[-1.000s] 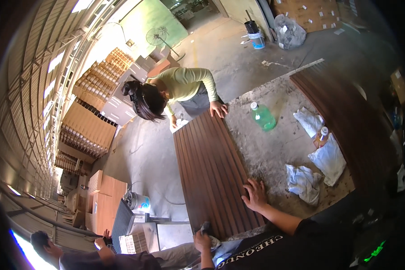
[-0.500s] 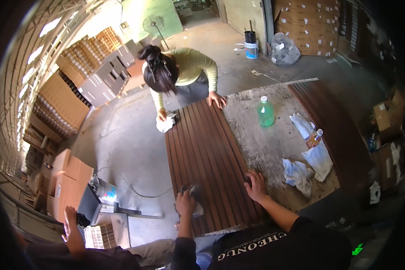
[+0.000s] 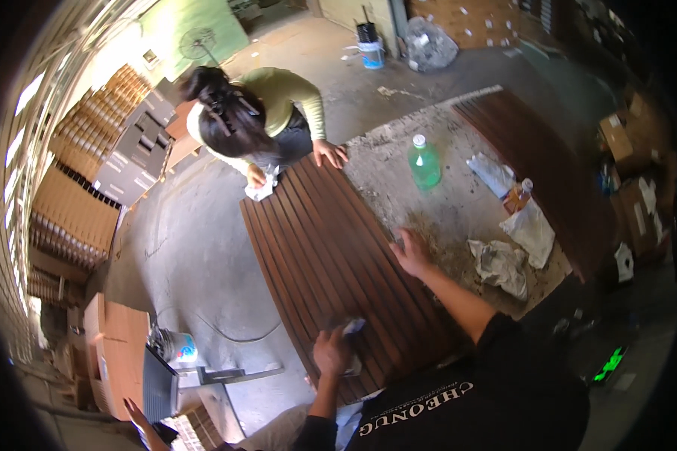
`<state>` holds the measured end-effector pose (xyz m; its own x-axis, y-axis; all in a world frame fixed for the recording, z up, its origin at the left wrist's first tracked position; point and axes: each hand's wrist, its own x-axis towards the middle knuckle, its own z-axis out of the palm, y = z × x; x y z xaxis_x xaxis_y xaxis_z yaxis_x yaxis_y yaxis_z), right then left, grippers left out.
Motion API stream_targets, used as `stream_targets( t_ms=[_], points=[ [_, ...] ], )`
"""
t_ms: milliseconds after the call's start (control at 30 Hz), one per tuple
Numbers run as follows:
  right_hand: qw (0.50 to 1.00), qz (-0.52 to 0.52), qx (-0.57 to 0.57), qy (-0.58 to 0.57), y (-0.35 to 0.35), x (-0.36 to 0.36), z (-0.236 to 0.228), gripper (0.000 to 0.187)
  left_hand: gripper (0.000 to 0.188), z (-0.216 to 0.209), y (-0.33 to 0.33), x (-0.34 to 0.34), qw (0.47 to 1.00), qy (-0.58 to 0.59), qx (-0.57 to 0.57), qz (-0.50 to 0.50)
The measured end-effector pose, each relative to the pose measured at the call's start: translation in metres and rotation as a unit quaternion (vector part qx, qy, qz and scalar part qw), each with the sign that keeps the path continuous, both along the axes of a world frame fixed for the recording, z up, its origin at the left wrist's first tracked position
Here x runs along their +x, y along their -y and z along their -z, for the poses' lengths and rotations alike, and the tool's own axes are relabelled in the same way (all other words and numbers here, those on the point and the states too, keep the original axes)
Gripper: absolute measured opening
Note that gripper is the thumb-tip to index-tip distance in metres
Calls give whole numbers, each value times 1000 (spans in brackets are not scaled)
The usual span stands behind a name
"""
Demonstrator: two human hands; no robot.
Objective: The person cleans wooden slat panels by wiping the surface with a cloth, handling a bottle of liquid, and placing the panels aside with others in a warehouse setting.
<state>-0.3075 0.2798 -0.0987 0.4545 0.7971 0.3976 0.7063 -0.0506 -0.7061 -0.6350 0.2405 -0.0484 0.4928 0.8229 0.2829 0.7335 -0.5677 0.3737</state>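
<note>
A long brown panel with lengthwise grooves [image 3: 331, 248] lies across the work surface in front of me. My left hand [image 3: 331, 352] is closed over a crumpled greyish rag [image 3: 353, 326], pressed on the near left part of the panel; the rag is blurred. At the panel's right edge is my right hand [image 3: 412, 254], empty, its fingers apart. Across from me a co-worker in a light yellow-green top [image 3: 274, 94] bends over the far end. One of their hands holds a white rag [image 3: 262, 189] at the far left corner; their other hand rests on the far edge.
The stained tabletop [image 3: 387, 169] carries a green bottle [image 3: 425, 165], a small amber bottle [image 3: 517, 197] and crumpled white bags [image 3: 500, 267]. A second grooved panel [image 3: 538, 165] lies along its right side. Another person's hand [image 3: 138, 415] shows at lower left, near a bucket [image 3: 177, 346].
The view has shifted, moving the scene leftward. My right hand has gone farther along the panel's edge. My left hand stays on the near part with the rag.
</note>
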Motion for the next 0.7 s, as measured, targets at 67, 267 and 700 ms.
stream_targets(
  t_ms=[67, 267, 700],
  points=[
    [992, 36, -119, -16, -37, -7, -13, 42, 30, -1, -2, 19, 999, -22, -7, 46],
    [979, 49, -181, 84, -52, -30, 11, 40, 30, 22, -91, 54, 993, -72, 52, 71],
    [982, 47, -169, 77, -50, -29, -4, 33, 29, 16, -151, 92, 995, -61, 45, 61]
  ],
)
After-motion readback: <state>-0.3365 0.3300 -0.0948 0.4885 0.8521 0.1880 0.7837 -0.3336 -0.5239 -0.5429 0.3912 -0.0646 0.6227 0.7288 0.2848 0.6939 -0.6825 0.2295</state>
